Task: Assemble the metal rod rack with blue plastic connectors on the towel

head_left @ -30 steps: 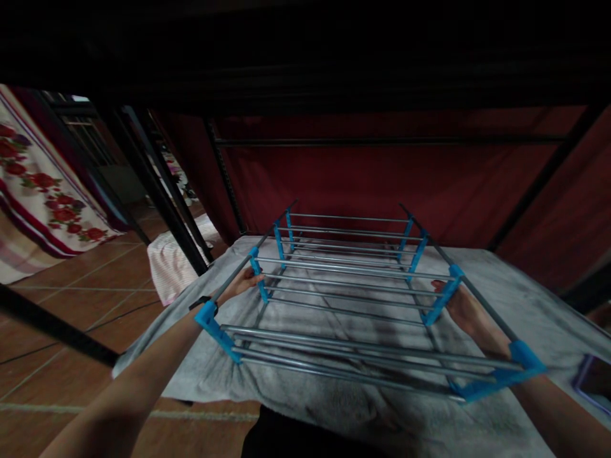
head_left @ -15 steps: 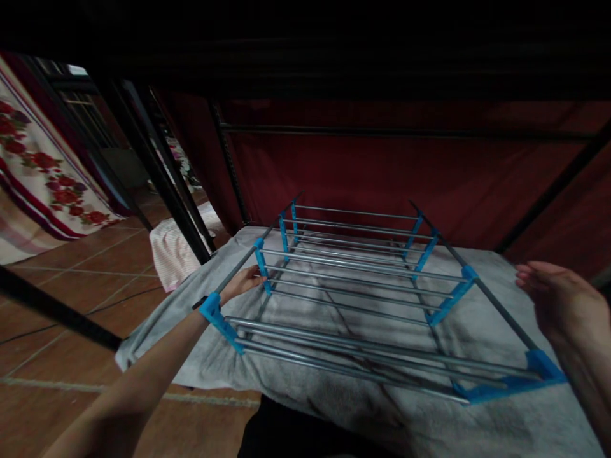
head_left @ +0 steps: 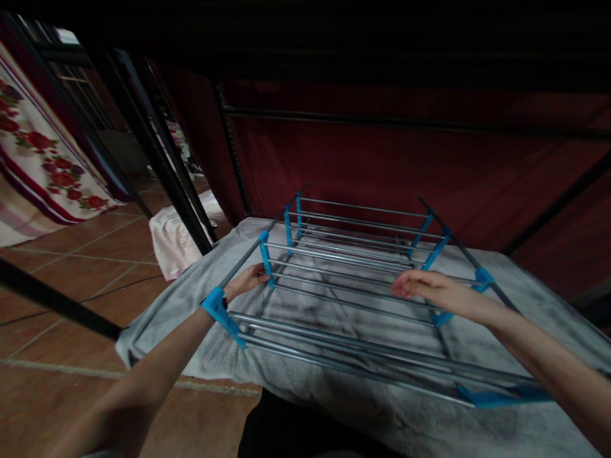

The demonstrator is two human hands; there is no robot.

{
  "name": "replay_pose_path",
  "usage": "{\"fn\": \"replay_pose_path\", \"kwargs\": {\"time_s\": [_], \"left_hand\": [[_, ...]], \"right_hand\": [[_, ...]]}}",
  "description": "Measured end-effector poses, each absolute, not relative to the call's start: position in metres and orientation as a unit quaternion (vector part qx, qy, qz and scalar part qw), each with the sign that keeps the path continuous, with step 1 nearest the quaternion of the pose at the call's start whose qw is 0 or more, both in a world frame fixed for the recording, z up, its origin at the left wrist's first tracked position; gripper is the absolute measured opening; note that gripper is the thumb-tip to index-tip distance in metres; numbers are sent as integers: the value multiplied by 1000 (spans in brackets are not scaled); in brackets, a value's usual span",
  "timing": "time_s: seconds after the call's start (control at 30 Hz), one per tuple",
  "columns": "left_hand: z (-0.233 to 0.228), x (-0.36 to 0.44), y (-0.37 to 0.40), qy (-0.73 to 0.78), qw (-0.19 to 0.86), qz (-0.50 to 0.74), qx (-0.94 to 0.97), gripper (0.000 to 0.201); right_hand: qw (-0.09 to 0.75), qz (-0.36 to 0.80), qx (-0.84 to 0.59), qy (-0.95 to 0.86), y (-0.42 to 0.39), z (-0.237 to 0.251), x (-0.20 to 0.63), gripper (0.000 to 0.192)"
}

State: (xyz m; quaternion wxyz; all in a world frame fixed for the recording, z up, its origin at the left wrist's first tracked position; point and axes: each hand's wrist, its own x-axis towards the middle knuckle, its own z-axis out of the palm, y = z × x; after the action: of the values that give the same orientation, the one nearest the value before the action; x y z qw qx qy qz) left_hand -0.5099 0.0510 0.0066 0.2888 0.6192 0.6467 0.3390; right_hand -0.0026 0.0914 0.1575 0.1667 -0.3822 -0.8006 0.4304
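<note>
Rack (head_left: 353,299) of grey metal bars joined by blue plastic brackets lies flat on a grey blanket (head_left: 534,286), under a dark frame and in front of a red curtain (head_left: 382,159). To the side, over the brown tiled floor (head_left: 71,254), lies a pink cloth (head_left: 174,238). Left hand (head_left: 245,282) is curled round the rack's left side bar beside a blue bracket. Right hand (head_left: 429,289) hovers flat over the middle bars, fingers stretched out, gripping nothing.
</note>
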Motion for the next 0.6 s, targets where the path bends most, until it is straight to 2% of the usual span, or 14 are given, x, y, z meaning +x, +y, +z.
{"fn": "replay_pose_path", "kwargs": {"time_s": [0.1,0.2,0.37,0.6], "left_hand": [[1,-511,52,638,290,338,628,37],[-6,-512,52,638,291,343,625,39],[-17,-515,52,631,295,347,628,40],[-27,-513,54,627,298,391,605,41]], "right_hand": [[23,430,-319,-844,99,131,-30,44],[-59,383,-291,-875,105,101,-51,43],[-41,264,-257,-929,115,49,-82,55],[-8,203,-336,-920,136,-8,-128,67]]}}
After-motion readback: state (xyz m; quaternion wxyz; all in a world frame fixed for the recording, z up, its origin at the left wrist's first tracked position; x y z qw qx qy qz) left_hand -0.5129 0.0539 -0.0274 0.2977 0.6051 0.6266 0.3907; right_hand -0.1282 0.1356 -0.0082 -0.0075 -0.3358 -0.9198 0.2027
